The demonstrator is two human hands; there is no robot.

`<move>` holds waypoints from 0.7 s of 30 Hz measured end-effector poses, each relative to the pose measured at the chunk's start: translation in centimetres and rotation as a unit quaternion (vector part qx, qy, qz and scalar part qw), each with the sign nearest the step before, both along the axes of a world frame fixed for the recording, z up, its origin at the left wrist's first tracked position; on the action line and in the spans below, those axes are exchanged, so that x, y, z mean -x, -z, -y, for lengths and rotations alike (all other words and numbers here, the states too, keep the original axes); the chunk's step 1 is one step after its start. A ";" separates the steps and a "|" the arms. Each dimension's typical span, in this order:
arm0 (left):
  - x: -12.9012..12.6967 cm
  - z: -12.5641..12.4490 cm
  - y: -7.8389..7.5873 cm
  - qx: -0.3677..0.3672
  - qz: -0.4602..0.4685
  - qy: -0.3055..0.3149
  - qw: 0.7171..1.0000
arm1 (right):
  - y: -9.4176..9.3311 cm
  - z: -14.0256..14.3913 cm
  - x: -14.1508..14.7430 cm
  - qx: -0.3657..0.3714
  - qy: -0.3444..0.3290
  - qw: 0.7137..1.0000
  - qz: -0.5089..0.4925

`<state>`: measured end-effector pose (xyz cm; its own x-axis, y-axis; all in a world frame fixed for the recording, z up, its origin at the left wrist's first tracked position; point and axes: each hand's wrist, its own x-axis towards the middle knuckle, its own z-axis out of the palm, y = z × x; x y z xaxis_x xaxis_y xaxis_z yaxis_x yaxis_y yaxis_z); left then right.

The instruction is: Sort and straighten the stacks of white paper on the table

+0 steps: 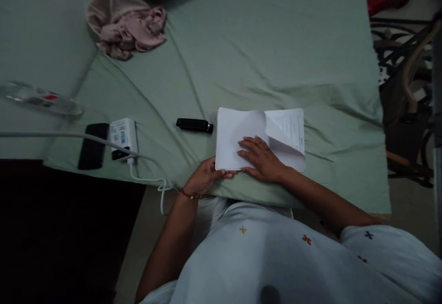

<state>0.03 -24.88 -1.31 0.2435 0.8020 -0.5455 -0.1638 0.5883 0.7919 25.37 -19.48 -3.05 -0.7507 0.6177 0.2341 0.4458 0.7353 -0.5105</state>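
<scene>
A stack of white paper sheets (229, 131) lies in front of me at the near side of the cloth. Its top sheet is folded over at the right, and a printed page (292, 127) shows beneath. My left hand (209, 174) grips the stack's lower left corner, with some fingertips showing along the near edge. Resting flat on the top sheet, my right hand (260, 160) has its fingers spread. A black stapler (194, 125) lies just left of the paper, touched by neither hand.
Green cloth (276, 55) covers the surface. To the left are a black phone (93, 146), a white boxy device (123, 134) with a cable (152, 159), and a clear plastic bottle (43, 99). A crumpled pink cloth (127, 25) lies far left. Metal furniture (407, 78) stands at right.
</scene>
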 end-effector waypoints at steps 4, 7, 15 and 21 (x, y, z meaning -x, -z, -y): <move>0.3 0.0 0.3 0.008 0.035 -0.011 0.999 | 0.4 0.2 0.2 -0.047 -0.006 0.998 -0.031; 0.4 0.0 0.4 0.018 0.064 -0.014 0.998 | 0.9 0.4 0.4 -0.103 -0.010 0.991 -0.080; 0.4 -0.1 0.3 0.026 0.076 -0.020 0.997 | 1.1 0.6 0.4 -0.154 -0.027 0.982 -0.108; 0.4 0.0 0.1 0.022 0.071 -0.024 0.997 | 0.6 0.7 0.4 -0.160 -0.033 0.981 -0.104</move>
<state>-0.34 -24.84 -1.43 0.2830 0.7906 -0.5430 -0.3013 0.6108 0.7322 24.93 -20.17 -3.67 -0.7018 0.4386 0.5613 0.3019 0.8968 -0.3233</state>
